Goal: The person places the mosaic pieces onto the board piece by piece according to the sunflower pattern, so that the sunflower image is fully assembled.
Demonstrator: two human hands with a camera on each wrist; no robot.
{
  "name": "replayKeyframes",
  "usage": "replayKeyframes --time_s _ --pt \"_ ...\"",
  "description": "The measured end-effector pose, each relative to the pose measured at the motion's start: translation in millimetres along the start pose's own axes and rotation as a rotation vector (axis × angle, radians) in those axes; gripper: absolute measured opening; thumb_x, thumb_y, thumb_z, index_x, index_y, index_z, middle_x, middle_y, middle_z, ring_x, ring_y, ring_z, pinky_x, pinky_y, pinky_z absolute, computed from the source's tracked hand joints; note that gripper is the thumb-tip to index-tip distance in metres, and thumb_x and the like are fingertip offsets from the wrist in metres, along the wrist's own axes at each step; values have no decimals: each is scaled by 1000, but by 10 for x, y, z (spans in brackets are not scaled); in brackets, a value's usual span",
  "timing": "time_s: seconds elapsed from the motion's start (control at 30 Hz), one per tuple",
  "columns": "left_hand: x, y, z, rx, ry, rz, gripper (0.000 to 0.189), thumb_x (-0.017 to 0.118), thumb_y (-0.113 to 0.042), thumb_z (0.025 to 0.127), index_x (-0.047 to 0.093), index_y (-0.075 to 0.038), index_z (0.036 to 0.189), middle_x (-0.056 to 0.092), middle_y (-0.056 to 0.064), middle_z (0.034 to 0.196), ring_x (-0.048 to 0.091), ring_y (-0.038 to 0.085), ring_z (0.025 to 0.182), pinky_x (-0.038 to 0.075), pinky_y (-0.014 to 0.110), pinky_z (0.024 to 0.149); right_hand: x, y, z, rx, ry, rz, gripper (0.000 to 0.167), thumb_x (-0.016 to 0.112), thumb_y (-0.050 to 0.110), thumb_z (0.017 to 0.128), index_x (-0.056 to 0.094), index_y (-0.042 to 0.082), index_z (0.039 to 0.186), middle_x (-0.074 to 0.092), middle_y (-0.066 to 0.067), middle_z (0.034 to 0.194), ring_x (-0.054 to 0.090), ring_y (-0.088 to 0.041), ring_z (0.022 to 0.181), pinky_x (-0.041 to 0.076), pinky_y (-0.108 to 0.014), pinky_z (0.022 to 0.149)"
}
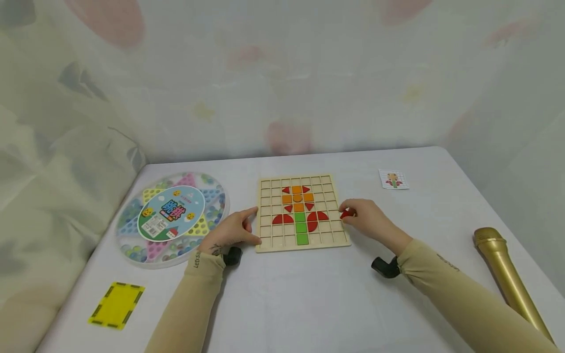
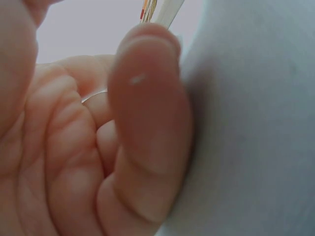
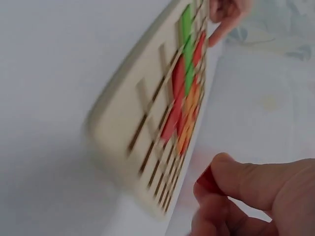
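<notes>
A square wooden grid board [image 1: 324, 240] lies mid-table, bearing a flower pattern of red, orange and green pieces. Down its lower middle runs a column of green squares [image 1: 301, 227]; red rounded pieces [image 1: 312, 225] flank it on both sides. Thumb and forefinger of my left hand [image 1: 229, 230] are spread along the board's left edge, fingertips right at the rim. Just off the right edge, my right hand [image 1: 368, 218] pinches a small red piece [image 3: 209, 182] between thumb and forefinger; its full outline is hidden by the fingers.
A round marble game box [image 1: 172, 255] lies left of the board, a yellow rectangle [image 1: 116, 305] nearer the front. Behind on the right is a small picture card [image 1: 394, 179] with a similar flower. A gold microphone [image 1: 507, 269] lies by the right edge.
</notes>
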State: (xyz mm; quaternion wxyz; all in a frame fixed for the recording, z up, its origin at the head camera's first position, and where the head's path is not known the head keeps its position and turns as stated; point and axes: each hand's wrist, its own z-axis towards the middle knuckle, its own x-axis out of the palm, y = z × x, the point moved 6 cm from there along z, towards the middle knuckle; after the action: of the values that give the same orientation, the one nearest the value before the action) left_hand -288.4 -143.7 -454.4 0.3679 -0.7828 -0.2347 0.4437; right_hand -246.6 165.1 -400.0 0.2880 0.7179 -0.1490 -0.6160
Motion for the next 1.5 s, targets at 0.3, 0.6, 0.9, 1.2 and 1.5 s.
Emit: replayKeyframes --time_s 0.3,0.6,0.9,1.2,1.5 --pt "-4 8 3 5 -13 41 100 85 -13 61 32 -17 145 49 6 72 42 17 60 34 27 52 350 542 361 -44 46 185 18 57 3 81 63 3 98 50 -3 74 44 -16 66 37 -26 55" --pt "-3 9 13 -18 -14 -8 100 85 -10 60 33 -17 145 48 6 73 41 16 60 34 26 51 673 793 583 -19 97 192 6 68 8 81 66 10 76 60 -2 80 51 -16 72 42 -24 61" --pt "-4 -7 -4 -15 -17 -13 100 85 -8 59 34 -17 145 47 5 72 41 16 60 33 26 51 875 871 639 -44 149 12 17 71 11 79 60 12 66 56 0 70 50 -15 65 38 -24 54" --pt "-9 -14 -19 -27 -18 12 100 86 -11 59 33 -18 145 48 5 73 42 16 60 34 26 51 905 852 639 -48 119 -120 20 70 16 80 59 15 64 55 2 66 49 -13 61 36 -24 52" --pt "-12 -27 -23 -31 -14 29 99 85 -13 60 33 -18 145 48 5 73 42 16 61 34 26 52 875 845 637 -32 82 -172 31 74 28 78 53 13 61 46 4 58 46 -12 55 31 -23 47"
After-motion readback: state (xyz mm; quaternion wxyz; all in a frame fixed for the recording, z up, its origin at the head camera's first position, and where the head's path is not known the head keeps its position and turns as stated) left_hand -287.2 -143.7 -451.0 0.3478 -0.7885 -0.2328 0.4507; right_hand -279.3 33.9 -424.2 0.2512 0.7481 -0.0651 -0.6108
